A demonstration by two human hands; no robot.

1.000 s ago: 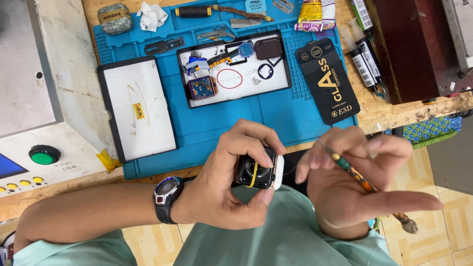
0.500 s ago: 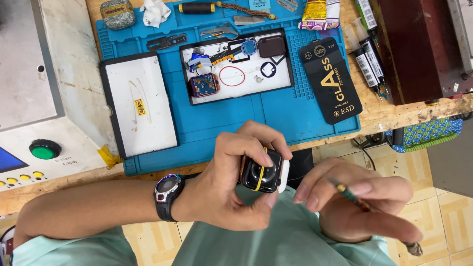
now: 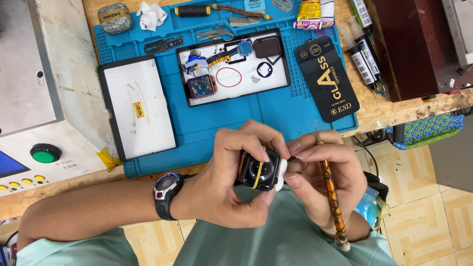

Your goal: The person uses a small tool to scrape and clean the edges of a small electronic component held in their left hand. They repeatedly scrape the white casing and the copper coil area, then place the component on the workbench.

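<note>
My left hand (image 3: 224, 184) grips a small black square smartwatch body (image 3: 259, 170) with a yellow rubber band around it and a white strap end on its right side. I hold it just in front of the bench edge, above my lap. My right hand (image 3: 322, 180) holds a thin orange-patterned tool (image 3: 331, 192) along its fingers, tip pointing up toward the bench. Its fingertips touch the right side of the watch. A dark wristwatch (image 3: 166, 194) sits on my left wrist.
A blue work mat (image 3: 197, 125) covers the wooden bench. On it are a white tray (image 3: 140, 111), a parts tray (image 3: 234, 69) with a watch board, red ring and black frame, and a black packet (image 3: 326, 79). A machine with a green button (image 3: 45, 153) stands at left.
My right hand has closed in from a spread pose, swinging the orange tool upright and bringing its fingertips against the watch. The left hand keeps its grip on the watch.
</note>
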